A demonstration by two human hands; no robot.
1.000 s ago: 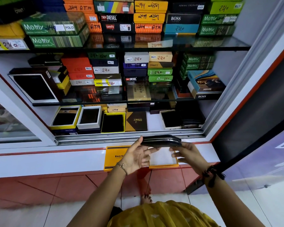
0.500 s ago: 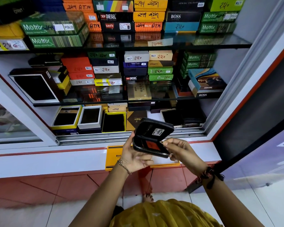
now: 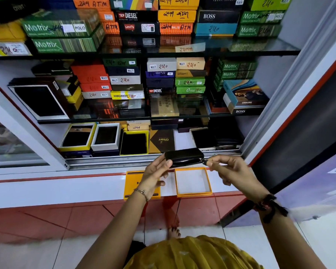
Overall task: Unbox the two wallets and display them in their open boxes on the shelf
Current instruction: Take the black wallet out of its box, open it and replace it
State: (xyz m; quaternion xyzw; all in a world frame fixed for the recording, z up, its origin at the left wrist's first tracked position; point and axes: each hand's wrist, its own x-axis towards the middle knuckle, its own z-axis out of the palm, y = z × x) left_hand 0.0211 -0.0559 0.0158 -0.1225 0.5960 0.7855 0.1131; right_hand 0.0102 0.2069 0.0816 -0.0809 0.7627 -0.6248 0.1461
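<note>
The left hand (image 3: 155,174) cups the left end of a black zip wallet (image 3: 183,157), fingers under and behind it, thumb side toward the camera. The right hand (image 3: 233,169) pinches the zip pull at the wallet's right end between thumb and fingertips (image 3: 211,162), its other fingers loosely curled. The wallet is held level and closed, in the air above the white ledge (image 3: 66,189) in front of the cabinet.

Just below the wallet, on the ledge, sits an open orange box (image 3: 193,193) with a white inside and nothing in it. Beside it to the left lies its orange lid (image 3: 131,184), partly covered by the left wrist, which wears a thin bracelet (image 3: 142,193). A dark thread band (image 3: 268,207) circles the right wrist.

Beyond the hands, on the bottom shelf behind the sliding track, stand three open boxes with dark wallets in them: a yellow-edged one (image 3: 77,137), a white one (image 3: 106,136) and a yellow-rimmed one (image 3: 134,142), then a brown closed box (image 3: 161,141). The glass shelves above are stacked with labelled boxes in green, orange, black and blue
</note>
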